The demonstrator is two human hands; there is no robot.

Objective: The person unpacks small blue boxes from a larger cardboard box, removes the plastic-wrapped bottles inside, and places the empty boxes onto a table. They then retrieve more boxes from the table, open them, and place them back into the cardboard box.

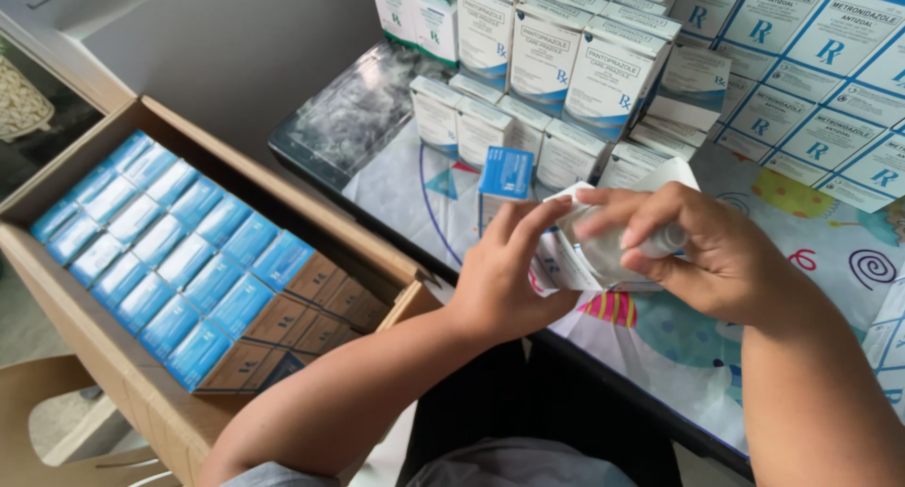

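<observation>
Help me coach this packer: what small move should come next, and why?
Probably slide the folded leaflet and small white bottle into the open blue-flapped carton: both the left hand and right hand hold them right beside its mouth.

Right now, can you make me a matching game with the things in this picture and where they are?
Things:
1. blue cartons
2. small bottle
3. open blue-flapped box
4. clear plastic sheet

Places:
A. on the table's far left corner
B. packed in rows in the cardboard case
C. in the right hand
D. upright on the table, just above the left hand

Pairs: 1-B, 2-C, 3-D, 4-A
</observation>
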